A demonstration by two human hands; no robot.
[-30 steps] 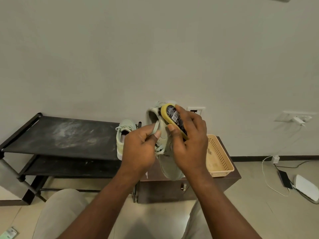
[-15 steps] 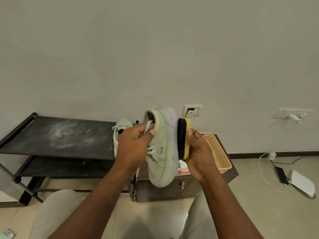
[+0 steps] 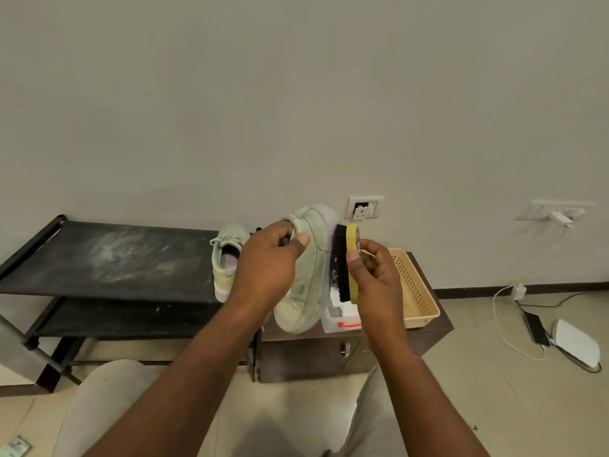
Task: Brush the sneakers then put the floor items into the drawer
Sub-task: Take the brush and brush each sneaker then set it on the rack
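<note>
A: Fingers (image 3: 286, 237) of your left hand (image 3: 267, 268) clench the sneaker (image 3: 308, 275) at its collar, thumb outside, just right of center frame. Your right hand (image 3: 379, 282) grips the brush (image 3: 346, 263) by its yellow back.

B: Which way does the shoe lie from the brush?

A: Directly to its left in the frame. The bristles face the sole edge and seem to touch it. Sneaker and brush both run top to bottom, toe pointing down, so your stroke should travel along that line.

B: Which hand is nearer the work?

A: Your right; the left only steadies.

B: Room to move?

A: Open air above. Below the toe sits a clear box (image 3: 339, 319) on the cabinet (image 3: 329, 357), with the basket (image 3: 415, 291) right of it, so I'd end downstrokes short. The second sneaker (image 3: 227, 258) waits on the rack (image 3: 108, 258), left of center. At lower left something small (image 3: 14, 445) lies on the floor; I can't tell what.
</note>
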